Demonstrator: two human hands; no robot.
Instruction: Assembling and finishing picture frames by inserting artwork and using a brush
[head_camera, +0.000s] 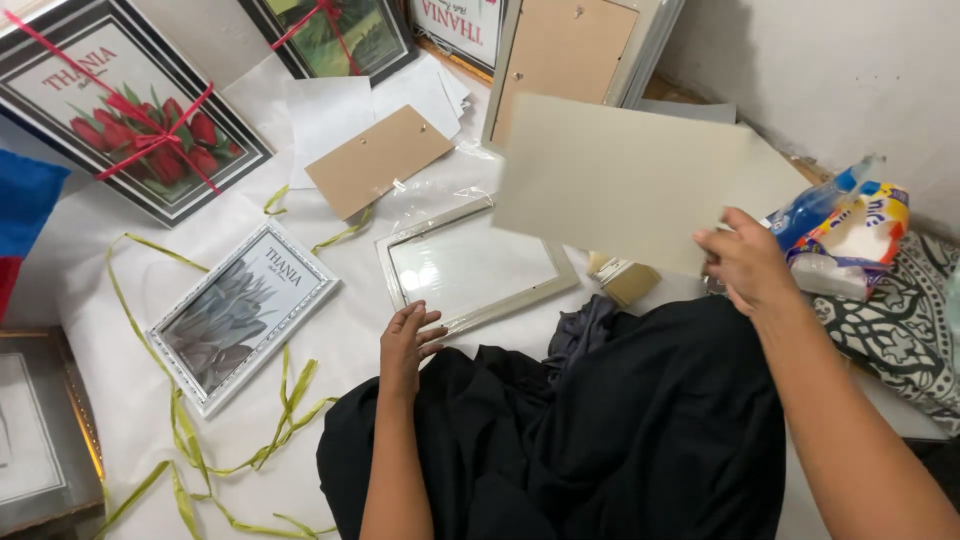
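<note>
**Two hands at an empty frame on the floor**

Two hands were busy. The right hand's (745, 262) fingers were pinched together on the lower right edge of a plain grey board (625, 180), holding it tilted in the air above the floor; the wrist bent inward and the forearm ran back to the lower right. The left hand (407, 345) lay flat with fingers loosely spread, fingertips touching the near edge of an empty white frame (470, 268) on the white sheet (345, 330), forearm straight down over the black skirt (600, 440). Green ribbon (190, 440) curled near a silver framed print (240, 315) to the left.
</note>
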